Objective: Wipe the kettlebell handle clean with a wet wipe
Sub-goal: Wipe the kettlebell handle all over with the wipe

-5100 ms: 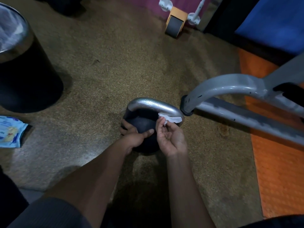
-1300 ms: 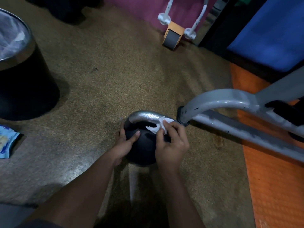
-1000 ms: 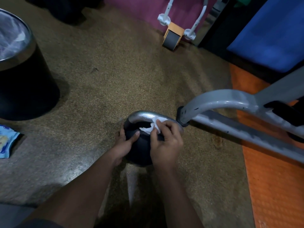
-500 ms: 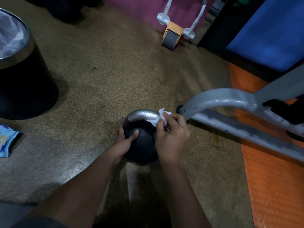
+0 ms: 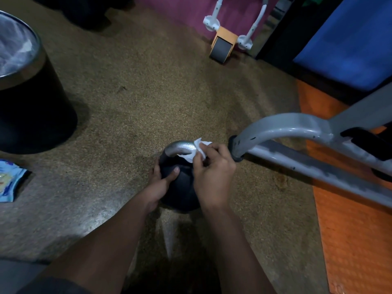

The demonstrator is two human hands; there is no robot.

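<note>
Two hands, one kettlebell (image 5: pixel 180 187), one wet wipe (image 5: pixel 198 150)

white wipe (image 5: pixel 199 150), silver handle (image 5: pixel 180 147), black kettlebell (image 5: pixel 180 187), orange mat (image 5: pixel 350 230).

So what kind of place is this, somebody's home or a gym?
Most likely a gym or a home workout corner. A black kettlebell sits on the speckled floor, an ab roller wheel leans by the pink wall, and the grey tubular frame of an exercise machine stands over an orange mat.
</note>
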